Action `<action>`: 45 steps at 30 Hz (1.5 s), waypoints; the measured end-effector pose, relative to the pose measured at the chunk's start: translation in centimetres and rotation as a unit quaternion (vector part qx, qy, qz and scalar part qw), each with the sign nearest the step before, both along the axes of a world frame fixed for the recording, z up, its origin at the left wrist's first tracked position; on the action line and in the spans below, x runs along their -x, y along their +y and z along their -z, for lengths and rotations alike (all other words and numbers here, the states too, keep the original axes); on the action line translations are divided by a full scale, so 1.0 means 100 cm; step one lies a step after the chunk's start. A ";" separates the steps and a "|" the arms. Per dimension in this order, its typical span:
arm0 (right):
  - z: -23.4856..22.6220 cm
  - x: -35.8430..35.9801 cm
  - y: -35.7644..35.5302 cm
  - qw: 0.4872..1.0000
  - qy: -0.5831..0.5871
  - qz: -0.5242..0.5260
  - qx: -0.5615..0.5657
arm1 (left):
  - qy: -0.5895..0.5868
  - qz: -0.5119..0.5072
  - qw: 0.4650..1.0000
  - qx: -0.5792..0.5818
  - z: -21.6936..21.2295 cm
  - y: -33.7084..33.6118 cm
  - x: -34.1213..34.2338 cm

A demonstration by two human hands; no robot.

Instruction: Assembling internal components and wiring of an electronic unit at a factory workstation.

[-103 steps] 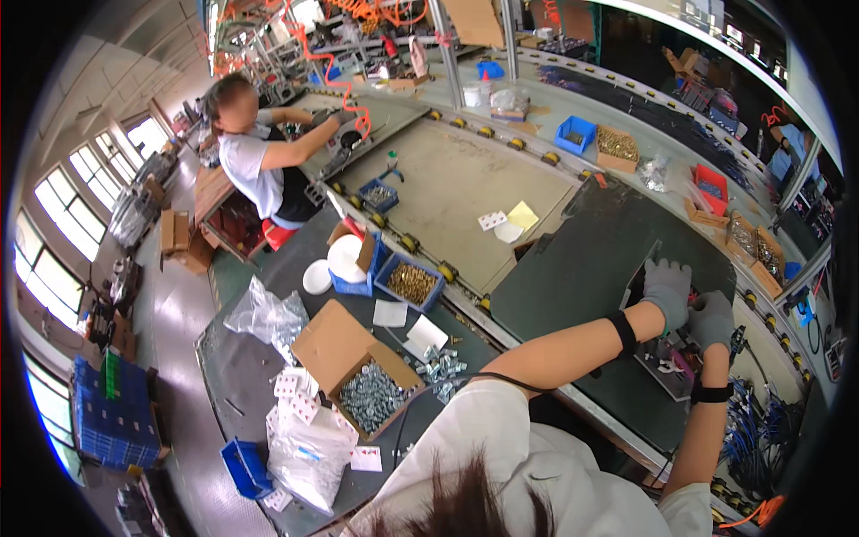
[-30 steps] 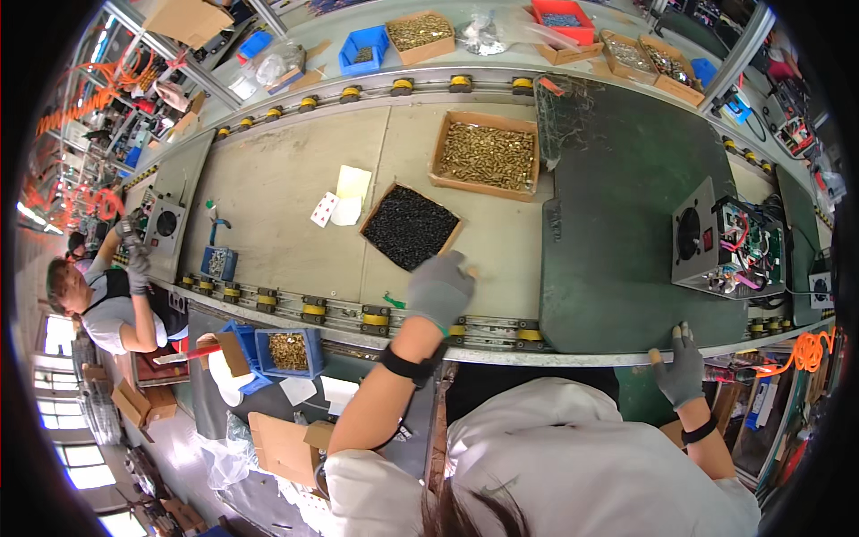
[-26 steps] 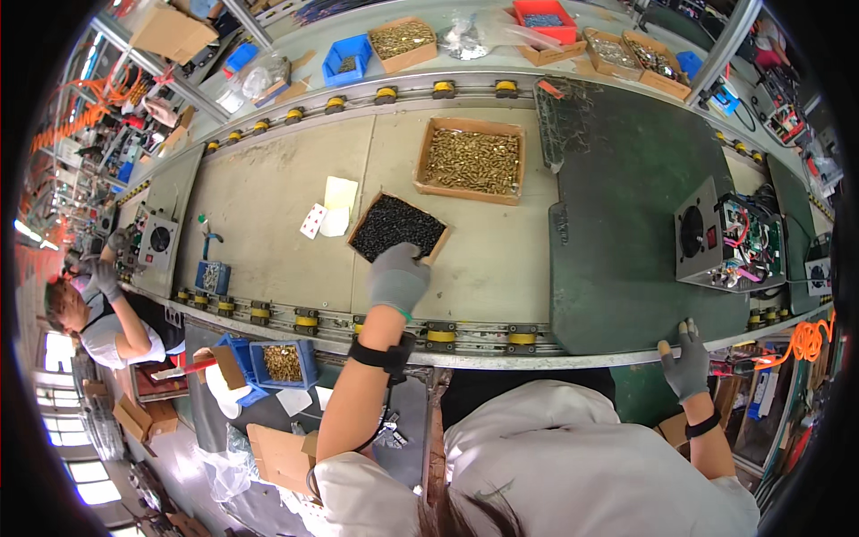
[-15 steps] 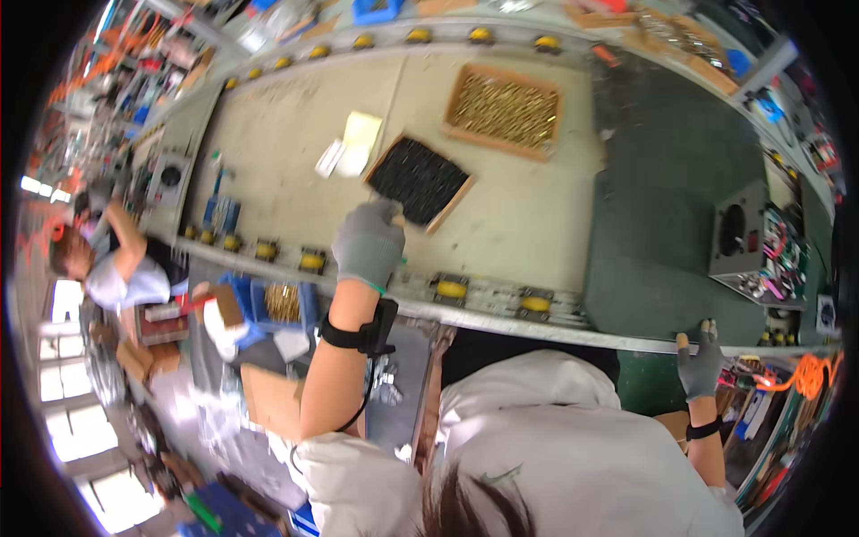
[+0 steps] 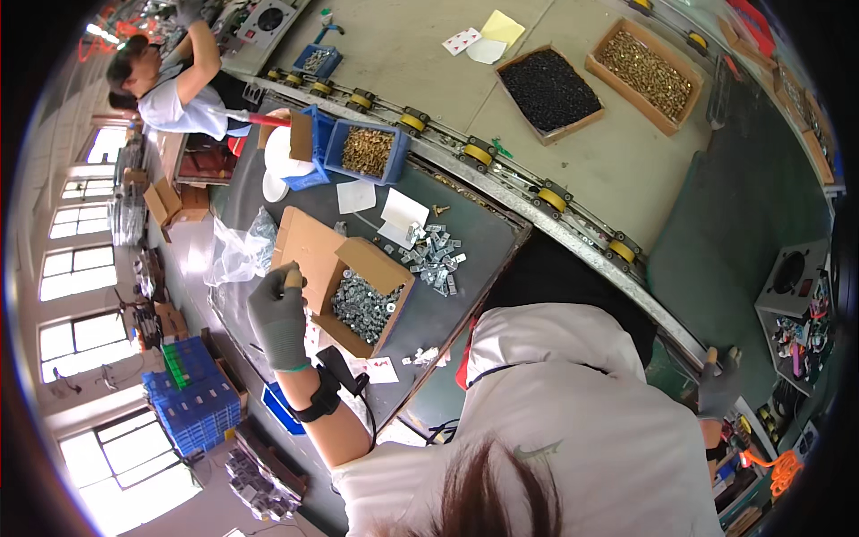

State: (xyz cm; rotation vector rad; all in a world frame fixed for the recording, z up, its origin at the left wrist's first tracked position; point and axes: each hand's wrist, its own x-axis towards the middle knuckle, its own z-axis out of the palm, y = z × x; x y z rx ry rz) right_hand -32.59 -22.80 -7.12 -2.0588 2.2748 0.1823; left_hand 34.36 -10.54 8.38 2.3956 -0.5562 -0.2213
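Note:
My left hand (image 5: 279, 320), in a grey glove with bare fingertips, is at the side bench beside an open cardboard box (image 5: 394, 268). Its fingers are bent together next to a raised flap (image 5: 304, 240); whether anything is between them is hidden. Small silvery metal parts (image 5: 362, 302) fill the box, and similar loose pieces (image 5: 437, 258) lie in a pile beside it. Far to the right, my gloved right hand (image 5: 718, 387) rests at the edge of the main worktable, thumb and fingers apart, with nothing visible in it.
On the main table (image 5: 608, 170) stand a tray of black parts (image 5: 548, 94) and a box of brass-coloured parts (image 5: 649, 73). Yellow rollers (image 5: 479, 154) line its near edge. A blue bin (image 5: 362, 152) holds more brass-coloured parts. A person (image 5: 170, 85) works at far left.
The view has swung left, bringing the side bench into fuller sight. My left hand has left the tray of black parts for the cardboard box; my right hand stays at the table edge.

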 end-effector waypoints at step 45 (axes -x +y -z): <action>-0.056 -0.129 -0.055 0.969 0.118 -0.178 -0.128 | 0.070 0.163 0.984 0.019 0.051 -0.056 0.132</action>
